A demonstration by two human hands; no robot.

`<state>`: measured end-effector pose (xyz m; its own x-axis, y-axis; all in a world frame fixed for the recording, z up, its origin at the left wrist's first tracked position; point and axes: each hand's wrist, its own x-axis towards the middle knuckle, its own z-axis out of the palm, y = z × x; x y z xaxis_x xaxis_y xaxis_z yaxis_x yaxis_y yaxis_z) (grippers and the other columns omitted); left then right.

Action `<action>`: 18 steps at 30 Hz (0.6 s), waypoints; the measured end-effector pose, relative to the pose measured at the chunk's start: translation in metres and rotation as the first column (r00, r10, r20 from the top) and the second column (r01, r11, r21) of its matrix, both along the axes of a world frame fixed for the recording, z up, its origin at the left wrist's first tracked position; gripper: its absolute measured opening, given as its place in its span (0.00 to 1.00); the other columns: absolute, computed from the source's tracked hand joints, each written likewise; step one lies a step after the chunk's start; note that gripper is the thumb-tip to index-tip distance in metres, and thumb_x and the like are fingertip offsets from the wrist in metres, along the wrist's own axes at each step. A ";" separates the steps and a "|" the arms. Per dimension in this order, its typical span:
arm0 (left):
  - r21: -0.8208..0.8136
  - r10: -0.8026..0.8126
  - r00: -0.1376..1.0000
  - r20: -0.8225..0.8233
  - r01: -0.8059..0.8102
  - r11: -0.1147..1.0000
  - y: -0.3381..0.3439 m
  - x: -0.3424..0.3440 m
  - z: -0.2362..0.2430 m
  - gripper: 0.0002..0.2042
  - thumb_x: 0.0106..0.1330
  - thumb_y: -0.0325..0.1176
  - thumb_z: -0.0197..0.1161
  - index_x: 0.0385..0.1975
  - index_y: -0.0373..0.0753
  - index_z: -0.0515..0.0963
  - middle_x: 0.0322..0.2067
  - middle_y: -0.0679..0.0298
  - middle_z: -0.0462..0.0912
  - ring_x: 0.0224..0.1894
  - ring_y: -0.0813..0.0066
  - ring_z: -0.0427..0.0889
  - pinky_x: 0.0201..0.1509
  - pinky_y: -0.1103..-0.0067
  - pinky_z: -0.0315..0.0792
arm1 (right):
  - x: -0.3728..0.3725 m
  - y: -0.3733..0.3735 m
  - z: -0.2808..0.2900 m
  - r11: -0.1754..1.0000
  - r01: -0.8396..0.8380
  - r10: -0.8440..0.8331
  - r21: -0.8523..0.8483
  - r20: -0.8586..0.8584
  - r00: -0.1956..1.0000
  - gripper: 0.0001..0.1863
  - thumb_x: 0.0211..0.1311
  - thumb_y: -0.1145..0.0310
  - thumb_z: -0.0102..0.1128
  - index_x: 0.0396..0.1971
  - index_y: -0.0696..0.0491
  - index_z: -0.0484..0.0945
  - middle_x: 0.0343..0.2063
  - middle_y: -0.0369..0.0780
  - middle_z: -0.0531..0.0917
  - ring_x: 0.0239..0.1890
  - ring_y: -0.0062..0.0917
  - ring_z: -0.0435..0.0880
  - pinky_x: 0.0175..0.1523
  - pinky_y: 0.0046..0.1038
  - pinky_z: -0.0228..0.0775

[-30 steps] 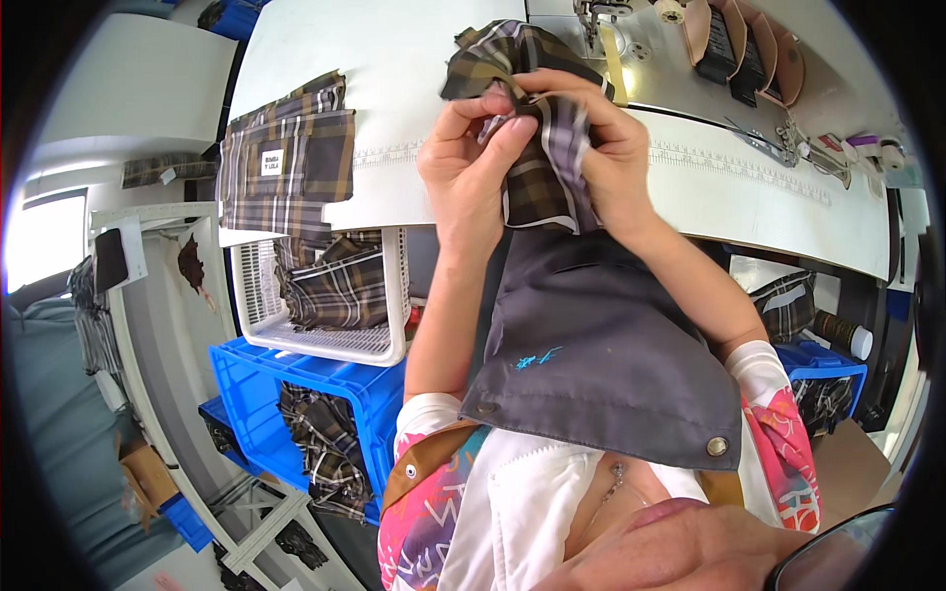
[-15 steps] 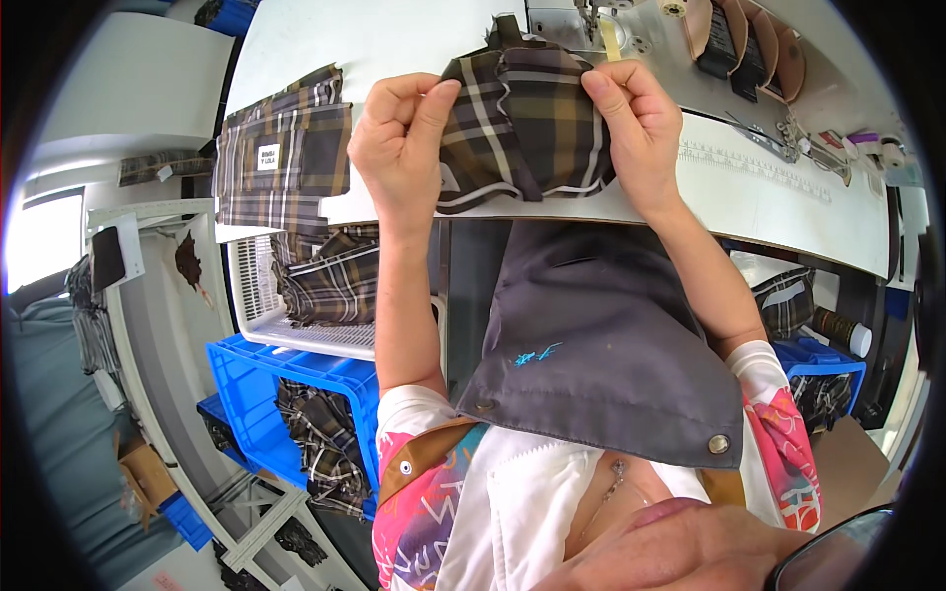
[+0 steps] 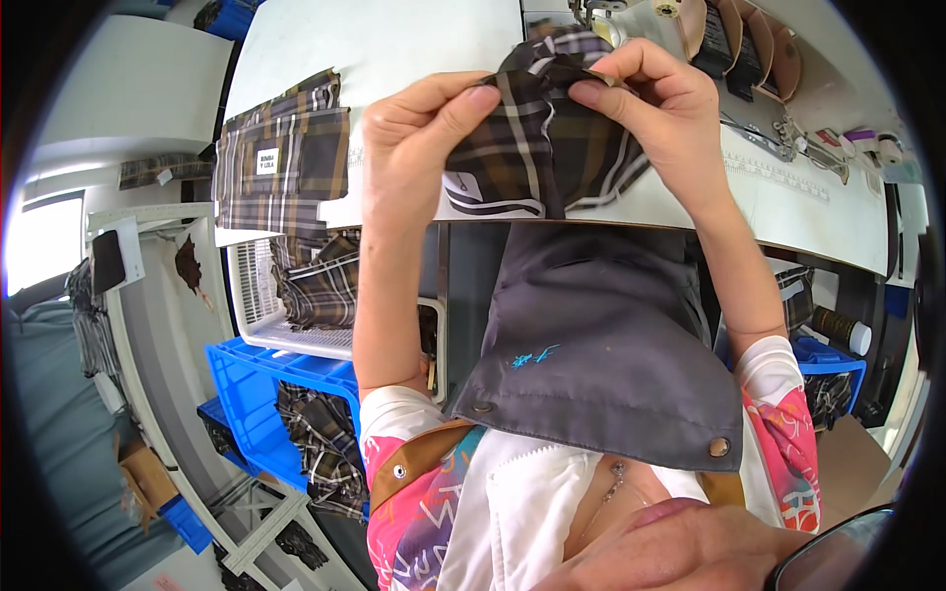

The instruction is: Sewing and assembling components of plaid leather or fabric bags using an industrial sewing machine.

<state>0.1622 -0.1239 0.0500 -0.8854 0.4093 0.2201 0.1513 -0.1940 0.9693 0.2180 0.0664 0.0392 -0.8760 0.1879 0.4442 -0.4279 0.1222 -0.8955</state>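
Observation:
A dark plaid fabric piece (image 3: 552, 148) with white and brown stripes hangs between my hands over the white table's front part. A seam runs down its middle, and a pale label patch shows near its lower left. My left hand (image 3: 419, 133) pinches its upper left edge between thumb and fingers. On the other side my right hand (image 3: 662, 108) pinches the upper right edge, thumb and fingertips pressed together. Bunched cloth stands up behind the fingertips, close to the sewing machine (image 3: 596, 10). What lies inside the folds is hidden.
Stacked plaid pieces (image 3: 296, 187) lie on the table (image 3: 394, 44) at the left. Below them stand a white basket (image 3: 251, 286) and a blue crate (image 3: 232, 384) with plaid cloth. At the right are a ruler (image 3: 778, 175), thread spools (image 3: 890, 150) and another blue crate (image 3: 838, 369).
My hands have turned the fabric and gathered its top edge. My right hand has shifted right and up, with its fingertips nearer the left ones. The label patch shows more.

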 end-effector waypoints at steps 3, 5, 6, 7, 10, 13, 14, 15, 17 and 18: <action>-0.011 0.001 1.000 -0.003 -0.001 1.000 -0.001 -0.004 0.000 0.06 0.59 0.25 0.63 0.34 0.30 0.80 0.24 0.69 0.80 0.26 0.89 0.73 0.30 0.92 0.66 | 0.004 0.012 0.006 0.994 -0.110 0.111 -0.018 0.162 0.981 0.07 0.54 0.70 0.65 0.24 0.58 0.80 0.18 0.26 0.75 0.20 0.06 0.64 0.24 0.13 0.54; -0.032 0.005 1.000 0.004 -0.005 0.999 0.000 -0.001 0.002 0.05 0.58 0.26 0.63 0.31 0.31 0.79 0.23 0.70 0.79 0.25 0.91 0.72 0.28 0.93 0.64 | 0.007 0.015 0.005 0.995 -0.093 0.088 0.027 0.170 0.981 0.09 0.55 0.68 0.64 0.22 0.58 0.80 0.16 0.25 0.74 0.20 0.05 0.64 0.23 0.12 0.52; -0.047 0.011 1.000 -0.001 -0.011 0.999 0.000 0.000 0.001 0.05 0.58 0.26 0.64 0.31 0.31 0.79 0.23 0.70 0.79 0.25 0.90 0.72 0.28 0.93 0.64 | 0.009 0.015 0.004 0.995 -0.083 0.073 0.050 0.175 0.982 0.10 0.55 0.67 0.64 0.22 0.58 0.81 0.16 0.25 0.73 0.20 0.05 0.64 0.23 0.12 0.52; -0.061 0.016 1.000 -0.005 -0.016 0.998 -0.001 0.001 0.000 0.05 0.58 0.26 0.64 0.31 0.31 0.79 0.23 0.69 0.79 0.25 0.90 0.72 0.28 0.93 0.64 | 0.013 0.016 0.008 0.995 -0.078 0.063 0.058 0.228 0.972 0.10 0.55 0.67 0.64 0.22 0.58 0.81 0.17 0.25 0.74 0.21 0.05 0.65 0.24 0.12 0.53; -0.065 0.016 1.000 0.002 -0.016 0.998 0.000 0.003 0.000 0.06 0.58 0.27 0.65 0.31 0.31 0.79 0.23 0.69 0.79 0.25 0.89 0.73 0.29 0.92 0.64 | 0.017 0.014 0.014 0.992 -0.078 0.062 0.097 0.163 0.985 0.08 0.56 0.70 0.63 0.23 0.58 0.80 0.16 0.25 0.72 0.21 0.07 0.62 0.25 0.13 0.51; -0.058 -0.002 0.999 0.033 0.004 0.998 0.001 0.007 0.007 0.07 0.57 0.27 0.65 0.32 0.31 0.79 0.24 0.68 0.80 0.26 0.88 0.73 0.31 0.91 0.66 | 0.018 0.016 0.014 0.996 -0.073 0.059 0.053 0.219 0.974 0.07 0.56 0.70 0.63 0.29 0.58 0.82 0.20 0.29 0.79 0.23 0.07 0.70 0.27 0.11 0.59; -0.058 -0.010 0.999 0.046 0.012 0.998 0.002 0.008 0.008 0.07 0.57 0.27 0.65 0.33 0.31 0.79 0.24 0.68 0.80 0.27 0.87 0.74 0.32 0.91 0.66 | 0.018 0.016 0.015 0.997 -0.070 0.063 0.028 0.219 0.974 0.07 0.56 0.70 0.63 0.30 0.58 0.82 0.21 0.29 0.79 0.23 0.07 0.71 0.28 0.11 0.60; -0.061 -0.024 0.999 0.042 0.027 0.998 0.000 0.006 0.008 0.07 0.57 0.27 0.65 0.33 0.31 0.80 0.25 0.67 0.80 0.28 0.87 0.74 0.32 0.90 0.67 | 0.018 0.015 0.016 0.998 -0.070 0.068 0.003 0.219 0.973 0.08 0.56 0.70 0.63 0.31 0.59 0.82 0.21 0.29 0.80 0.24 0.07 0.72 0.29 0.11 0.61; -0.069 -0.053 0.998 0.033 0.055 0.996 -0.005 0.001 0.006 0.08 0.57 0.27 0.65 0.33 0.31 0.80 0.26 0.65 0.81 0.29 0.86 0.74 0.34 0.89 0.68 | 0.019 0.016 0.017 0.996 -0.087 0.087 -0.010 0.214 0.973 0.08 0.56 0.70 0.63 0.32 0.59 0.81 0.23 0.30 0.80 0.25 0.08 0.73 0.31 0.11 0.63; -0.067 -0.044 0.999 0.032 0.046 0.997 -0.006 0.000 0.006 0.07 0.57 0.27 0.65 0.33 0.31 0.80 0.26 0.65 0.81 0.29 0.86 0.75 0.35 0.89 0.68 | 0.019 0.020 0.018 0.995 -0.101 0.098 0.003 0.211 0.973 0.08 0.55 0.70 0.63 0.32 0.59 0.81 0.23 0.31 0.81 0.26 0.08 0.74 0.33 0.11 0.64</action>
